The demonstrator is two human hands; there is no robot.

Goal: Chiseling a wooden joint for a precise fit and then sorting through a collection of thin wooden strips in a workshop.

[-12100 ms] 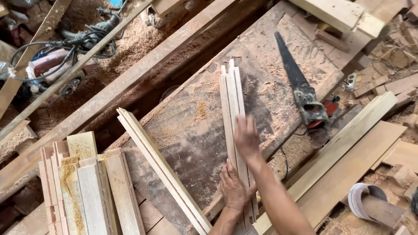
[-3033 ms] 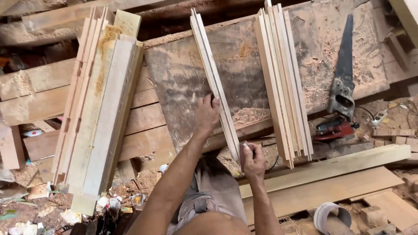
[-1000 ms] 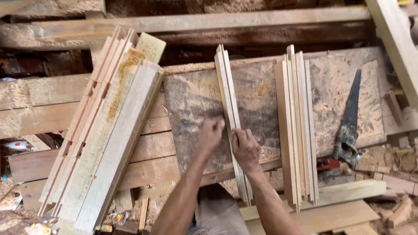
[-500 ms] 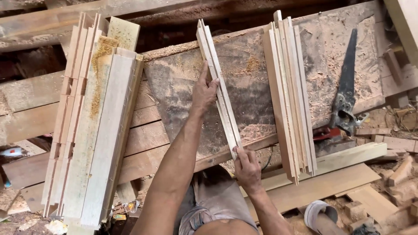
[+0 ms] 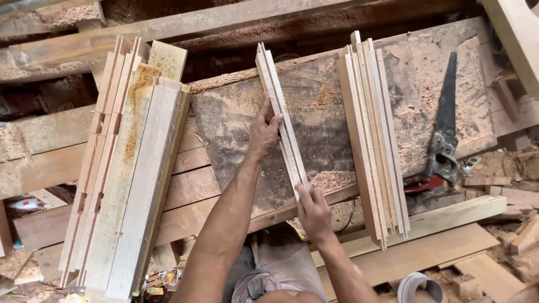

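A thin bundle of pale wooden slats (image 5: 281,112) lies lengthwise on a worn, sawdust-covered board (image 5: 325,140). My left hand (image 5: 263,129) presses against the bundle's left side near its middle, fingers spread along the wood. My right hand (image 5: 313,210) grips the near end of the same slats at the board's front edge. A wider group of several slats (image 5: 371,134) lies to the right, apart from both hands.
A large stack of planks and slats (image 5: 126,163) lies at the left. A hand saw (image 5: 444,129) rests on the board's right part. Long timbers (image 5: 426,224) lie at the lower right, with offcuts and sawdust around. Beams cross the top.
The view has shifted slightly. My left hand has slid nearer along the slat bundle, and my right hand has moved up onto its near end.
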